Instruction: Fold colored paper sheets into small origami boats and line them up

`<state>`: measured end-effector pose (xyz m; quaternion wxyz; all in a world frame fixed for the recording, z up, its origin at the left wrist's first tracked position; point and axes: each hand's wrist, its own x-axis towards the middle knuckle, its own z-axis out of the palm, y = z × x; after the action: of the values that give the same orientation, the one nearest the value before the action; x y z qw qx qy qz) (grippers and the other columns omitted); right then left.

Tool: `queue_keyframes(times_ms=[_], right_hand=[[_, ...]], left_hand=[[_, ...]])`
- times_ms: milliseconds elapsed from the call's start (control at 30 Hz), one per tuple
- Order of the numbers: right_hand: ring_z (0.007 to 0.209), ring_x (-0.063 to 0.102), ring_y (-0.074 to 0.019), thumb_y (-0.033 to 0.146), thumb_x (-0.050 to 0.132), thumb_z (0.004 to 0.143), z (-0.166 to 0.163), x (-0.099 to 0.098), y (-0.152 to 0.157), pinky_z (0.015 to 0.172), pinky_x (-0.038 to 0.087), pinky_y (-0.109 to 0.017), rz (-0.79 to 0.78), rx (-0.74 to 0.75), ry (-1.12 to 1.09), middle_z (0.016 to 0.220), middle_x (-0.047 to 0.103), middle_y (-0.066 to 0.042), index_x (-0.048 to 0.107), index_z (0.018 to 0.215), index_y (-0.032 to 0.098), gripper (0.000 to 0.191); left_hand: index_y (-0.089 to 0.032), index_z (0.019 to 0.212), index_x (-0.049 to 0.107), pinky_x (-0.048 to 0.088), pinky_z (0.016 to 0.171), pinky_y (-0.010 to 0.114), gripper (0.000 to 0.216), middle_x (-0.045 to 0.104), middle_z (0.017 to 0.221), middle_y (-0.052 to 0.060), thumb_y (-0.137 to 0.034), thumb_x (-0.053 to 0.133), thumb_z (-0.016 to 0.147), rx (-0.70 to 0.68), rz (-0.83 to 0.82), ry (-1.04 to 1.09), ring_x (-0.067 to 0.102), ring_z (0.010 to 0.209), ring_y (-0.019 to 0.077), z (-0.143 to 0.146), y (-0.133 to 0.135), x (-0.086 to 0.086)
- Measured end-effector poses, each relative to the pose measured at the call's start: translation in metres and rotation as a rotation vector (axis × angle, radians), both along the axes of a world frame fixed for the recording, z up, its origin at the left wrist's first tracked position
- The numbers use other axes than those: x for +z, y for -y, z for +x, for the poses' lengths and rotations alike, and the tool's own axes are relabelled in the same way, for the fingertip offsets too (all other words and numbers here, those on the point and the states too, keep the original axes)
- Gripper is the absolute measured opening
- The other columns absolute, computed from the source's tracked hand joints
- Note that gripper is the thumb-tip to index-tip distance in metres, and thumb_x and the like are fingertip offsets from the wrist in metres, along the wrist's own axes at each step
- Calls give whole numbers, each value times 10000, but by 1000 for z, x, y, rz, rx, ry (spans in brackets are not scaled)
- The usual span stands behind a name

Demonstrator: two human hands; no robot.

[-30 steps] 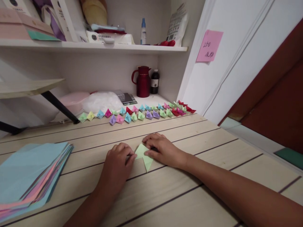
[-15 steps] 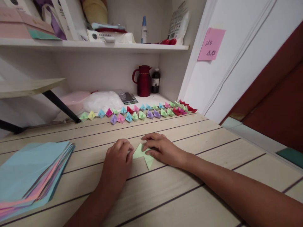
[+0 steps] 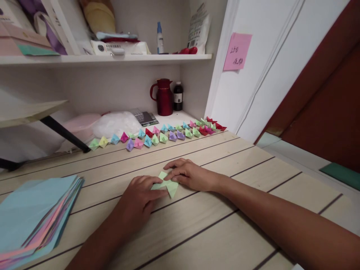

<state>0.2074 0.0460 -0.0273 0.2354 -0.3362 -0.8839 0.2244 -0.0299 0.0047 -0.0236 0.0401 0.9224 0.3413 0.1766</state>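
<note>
Both hands (image 3: 138, 195) (image 3: 191, 175) lean palm-down over folded green paper (image 3: 172, 188).

The green sheet (image 3: 172, 189) is matt paper, the tabletop (image 3: 192, 213) smooth and wood-grained, the jug (image 3: 164, 100) glossy.

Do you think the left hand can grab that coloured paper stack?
Probably yes: only wooden tabletop shows between the left hand and the coloured paper stack, though that hand touches folded pale-green paper.

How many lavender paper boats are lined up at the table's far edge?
3. The first lavender boat sits just left of a pink boat; a second lavender boat and a third lavender boat sit side by side farther right. The crowded right end may hide more.
</note>
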Motion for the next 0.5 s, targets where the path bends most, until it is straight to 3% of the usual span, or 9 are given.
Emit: queue_keyframes(times_ms=[133, 267, 367, 500], right_hand=[[1226, 509, -221, 255, 529, 940, 1, 5, 2, 1059, 333, -444, -6, 19, -1, 1266, 615, -46, 711, 1077, 283, 230], [1234, 505, -227, 383, 421, 985, 5, 14, 4, 1054, 329, -424, -21, 66, 29, 1280, 606, -59, 713, 1039, 250, 325], [1236, 496, -238, 460, 583, 889, 5, 12, 3, 1059, 309, -415, 12, 77, 37, 1290, 596, -48, 702, 1030, 260, 272], [1145, 532, -241, 393, 693, 819, -5, -2, 1, 1007, 328, -426, 72, -53, -9, 1160, 646, -56, 664, 931, 216, 211]], left_hand=[[-354, 1133, 664, 433, 921, 463, 436, 613, 1229, 44, -77, 470, 857, 11, 9, -23, 548, 1107, 244, 3, 1, 0], [-345, 1281, 566, 451, 908, 454, 500, 617, 1205, 55, -82, 445, 873, 69, -13, -7, 550, 1090, 238, 5, -1, -5], [-347, 1296, 549, 451, 909, 439, 481, 614, 1207, 48, -110, 445, 890, 76, -26, 10, 548, 1093, 229, 4, -3, -8], [-340, 1284, 554, 444, 919, 430, 441, 618, 1207, 40, -136, 436, 910, 87, -59, 31, 543, 1106, 219, 3, -3, -10]])
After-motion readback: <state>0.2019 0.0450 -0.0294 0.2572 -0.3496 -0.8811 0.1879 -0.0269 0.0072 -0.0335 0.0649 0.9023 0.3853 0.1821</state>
